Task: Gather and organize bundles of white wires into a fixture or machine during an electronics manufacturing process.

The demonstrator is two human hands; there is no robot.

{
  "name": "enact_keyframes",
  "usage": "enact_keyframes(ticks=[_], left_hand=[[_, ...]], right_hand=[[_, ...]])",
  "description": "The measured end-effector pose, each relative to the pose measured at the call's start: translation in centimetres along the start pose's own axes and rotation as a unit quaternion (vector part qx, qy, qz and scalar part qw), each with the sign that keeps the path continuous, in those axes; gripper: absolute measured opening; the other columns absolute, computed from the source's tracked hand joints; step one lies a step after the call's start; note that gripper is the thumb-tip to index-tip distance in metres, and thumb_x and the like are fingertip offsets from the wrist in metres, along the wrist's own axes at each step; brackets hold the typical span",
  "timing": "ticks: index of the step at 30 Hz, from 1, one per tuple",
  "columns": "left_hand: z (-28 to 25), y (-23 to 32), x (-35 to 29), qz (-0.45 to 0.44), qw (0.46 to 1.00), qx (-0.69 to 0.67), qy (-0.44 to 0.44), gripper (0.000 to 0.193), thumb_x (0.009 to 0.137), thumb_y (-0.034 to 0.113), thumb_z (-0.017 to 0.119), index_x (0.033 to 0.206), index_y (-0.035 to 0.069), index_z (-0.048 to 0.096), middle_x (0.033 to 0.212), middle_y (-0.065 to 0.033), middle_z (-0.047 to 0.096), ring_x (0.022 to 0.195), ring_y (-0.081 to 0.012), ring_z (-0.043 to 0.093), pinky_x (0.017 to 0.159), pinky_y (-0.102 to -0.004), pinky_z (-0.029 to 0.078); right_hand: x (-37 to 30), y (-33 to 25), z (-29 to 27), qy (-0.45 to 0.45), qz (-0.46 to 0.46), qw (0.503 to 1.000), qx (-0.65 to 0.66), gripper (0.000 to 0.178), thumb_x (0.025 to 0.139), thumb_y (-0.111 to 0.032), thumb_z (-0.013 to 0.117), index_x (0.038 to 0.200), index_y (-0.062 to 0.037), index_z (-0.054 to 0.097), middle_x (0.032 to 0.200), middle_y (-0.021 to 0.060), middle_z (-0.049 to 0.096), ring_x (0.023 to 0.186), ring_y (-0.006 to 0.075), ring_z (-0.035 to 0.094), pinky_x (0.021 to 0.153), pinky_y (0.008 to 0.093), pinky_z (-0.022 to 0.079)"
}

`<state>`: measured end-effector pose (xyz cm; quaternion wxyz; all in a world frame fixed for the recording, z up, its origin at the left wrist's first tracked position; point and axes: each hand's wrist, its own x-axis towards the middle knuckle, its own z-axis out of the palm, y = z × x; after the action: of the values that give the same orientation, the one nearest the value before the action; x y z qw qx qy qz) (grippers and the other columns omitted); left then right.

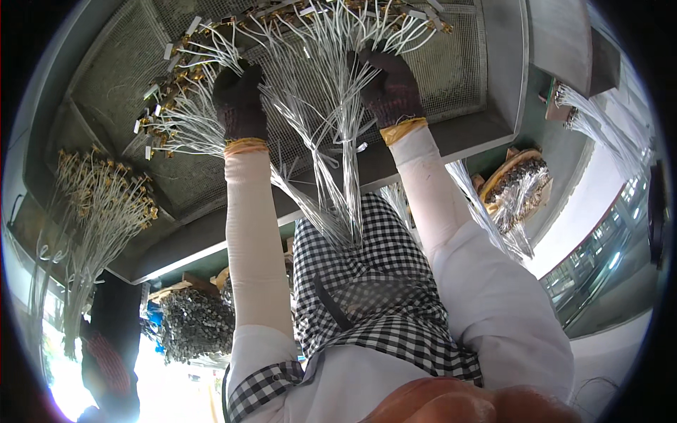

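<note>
Both hands wear dark knitted gloves with yellow cuffs, over a grey mesh-bottomed tray [451,77]. My left hand [240,102] is closed around white wires [190,127] that fan out to its left and above it. My right hand [392,86] is closed at the right side of a large bundle of white wires [345,106], its fingers curled over some strands. Between the hands, the bundles run down over the tray's front edge towards my lap. Brass-coloured ends and small white tags [194,26] line the far side of the wires. The glove hides the left fingertips.
At the left stands another bunch of wires [106,204] with brass-coloured ends. Below the tray are a dark mass of small metal parts [194,321] and a round container [504,176] of similar pieces. More wires [606,127] hang at right. A person's dark sleeve [116,310] shows lower left.
</note>
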<state>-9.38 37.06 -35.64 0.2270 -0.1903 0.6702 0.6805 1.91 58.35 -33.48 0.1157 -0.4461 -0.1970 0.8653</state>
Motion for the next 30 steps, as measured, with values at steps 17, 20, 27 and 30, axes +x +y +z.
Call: enact_keyframes(ticks=[17,20,27,30], left_hand=[[4.0,2.0,-5.7,0.214,0.921,0.323,-0.045,0.066,0.081,0.015,0.077,0.136,0.003,0.043,0.125,-0.0178,0.055,0.115,-0.0334,0.057,0.097,-0.0429,0.051],[1.4,-2.5,-3.6,0.052,0.973,0.106,-0.196,0.042,0.096,0.022,0.06,0.132,0.004,0.047,0.129,-0.0198,0.055,0.11,-0.0332,0.06,0.097,-0.0406,0.051],[-4.1,-9.0,-0.4,-0.141,0.881,-0.422,-0.16,0.032,0.103,0.026,0.041,0.118,0.004,0.058,0.114,-0.015,0.064,0.103,-0.0283,0.063,0.089,-0.0396,0.052],[-1.2,-4.6,-0.9,0.172,0.936,0.208,-0.225,0.025,0.095,0.012,0.056,0.116,0.0,0.06,0.117,-0.0115,0.066,0.105,-0.0237,0.064,0.088,-0.0336,0.053]], right_hand=[[-3.4,1.7,5.5,-0.09,-0.337,0.762,-0.546,0.03,0.084,-0.011,0.07,0.111,-0.0005,0.062,0.099,0.0086,0.065,0.081,0.0222,0.063,0.078,0.0327,0.053],[-5.5,2.9,8.7,-0.129,-0.361,0.73,-0.566,0.034,0.084,-0.017,0.071,0.113,-0.0028,0.061,0.104,0.0112,0.064,0.086,0.0262,0.065,0.079,0.0344,0.054],[-5.9,3.7,10.4,-0.306,-0.339,0.514,-0.726,0.034,0.082,-0.014,0.069,0.114,-0.005,0.062,0.106,0.0135,0.064,0.097,0.0309,0.065,0.085,0.0392,0.054],[-5.7,3.1,6.1,-0.207,-0.393,0.67,-0.595,0.034,0.083,-0.01,0.069,0.116,-0.0055,0.063,0.112,0.0145,0.065,0.103,0.0324,0.064,0.09,0.0399,0.053]])
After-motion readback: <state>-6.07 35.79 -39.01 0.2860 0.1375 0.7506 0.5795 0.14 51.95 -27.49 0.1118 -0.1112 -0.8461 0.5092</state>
